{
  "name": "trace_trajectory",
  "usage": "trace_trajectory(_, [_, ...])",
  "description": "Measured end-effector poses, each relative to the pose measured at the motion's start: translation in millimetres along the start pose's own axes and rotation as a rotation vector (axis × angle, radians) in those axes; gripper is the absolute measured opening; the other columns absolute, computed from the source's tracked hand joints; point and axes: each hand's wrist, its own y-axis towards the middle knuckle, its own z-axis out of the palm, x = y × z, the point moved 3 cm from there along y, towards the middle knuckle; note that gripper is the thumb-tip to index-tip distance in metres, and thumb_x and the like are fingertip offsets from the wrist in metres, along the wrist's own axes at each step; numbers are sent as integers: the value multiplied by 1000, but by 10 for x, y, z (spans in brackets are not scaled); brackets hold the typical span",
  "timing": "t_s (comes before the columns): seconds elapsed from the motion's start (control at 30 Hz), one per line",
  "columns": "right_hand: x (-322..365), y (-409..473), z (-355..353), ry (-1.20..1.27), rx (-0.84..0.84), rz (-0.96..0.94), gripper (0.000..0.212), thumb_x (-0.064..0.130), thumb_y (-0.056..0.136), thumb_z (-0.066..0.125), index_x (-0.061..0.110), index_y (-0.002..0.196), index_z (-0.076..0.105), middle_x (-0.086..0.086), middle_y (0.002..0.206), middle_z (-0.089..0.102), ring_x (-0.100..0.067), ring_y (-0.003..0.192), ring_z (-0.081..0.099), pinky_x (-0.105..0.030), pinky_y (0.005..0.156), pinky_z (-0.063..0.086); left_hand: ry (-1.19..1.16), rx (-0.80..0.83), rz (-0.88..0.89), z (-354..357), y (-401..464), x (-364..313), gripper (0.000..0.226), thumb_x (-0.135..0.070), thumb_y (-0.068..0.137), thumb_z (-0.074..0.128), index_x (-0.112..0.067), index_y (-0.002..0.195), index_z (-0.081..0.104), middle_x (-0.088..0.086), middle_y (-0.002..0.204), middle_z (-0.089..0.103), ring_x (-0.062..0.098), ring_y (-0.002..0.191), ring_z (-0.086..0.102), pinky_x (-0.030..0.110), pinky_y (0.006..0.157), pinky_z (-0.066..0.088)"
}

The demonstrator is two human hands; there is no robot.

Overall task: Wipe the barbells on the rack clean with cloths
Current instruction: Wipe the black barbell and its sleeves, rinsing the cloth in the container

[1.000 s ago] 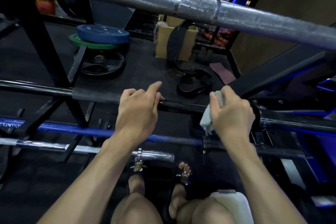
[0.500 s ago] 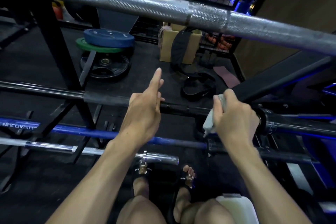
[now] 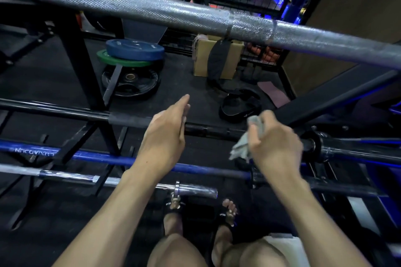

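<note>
The black barbell (image 3: 208, 130) sits across the rack (image 3: 86, 84) at about waist level, below the big silver knurled bar (image 3: 152, 10) and above the blue one (image 3: 121, 161). What's changed in the last second: the left hand (image 3: 165, 134) was wrapped over the bar, and now its fingers are straight and pointing forward, off the bar or barely brushing it. The right hand (image 3: 275, 143) hasn't budged, still clamped round the grey cloth (image 3: 245, 145) against the shaft near the collar (image 3: 312, 144). My guess is the left is letting go so the cloth can slide along that stretch. Plenty of bars left to wipe.
</note>
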Motion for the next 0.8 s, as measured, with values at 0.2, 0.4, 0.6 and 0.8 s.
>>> trace_trajectory(0.2, [18, -1, 17, -32, -22, 111, 23, 37, 107, 39, 15, 102, 46, 0, 64, 45, -35, 73, 56, -38, 64, 34, -141, 43, -79, -39, 64, -49, 61, 3, 103, 45, -31, 154, 39, -10, 126, 65, -6, 105, 65, 4, 85, 42])
trace_trajectory(0.4, [1260, -134, 381, 60, 162, -233, 29, 38, 110, 32, 18, 124, 48, -10, 113, 70, -39, 103, 65, -41, 72, 36, -316, -75, -122, -121, 45, -59, 52, -2, 105, 44, -27, 151, 46, -10, 134, 61, -13, 109, 57, -4, 82, 37])
trace_trajectory(0.6, [264, 74, 93, -16, 71, -45, 27, 43, 103, 46, 21, 116, 55, -16, 101, 69, -40, 94, 65, -38, 71, 39, -212, -62, -94, -95, 51, -1, 47, -1, 106, 40, -21, 147, 50, -10, 133, 63, -9, 122, 56, -1, 100, 33])
trace_trajectory(0.8, [-401, 65, -153, -91, 10, 160, 26, 42, 105, 43, 18, 101, 52, -15, 96, 70, -37, 84, 63, -37, 66, 36, -153, -11, -63, 14, 1, -54, 42, -8, 106, 46, -25, 142, 56, -16, 118, 70, -3, 119, 60, 8, 102, 39])
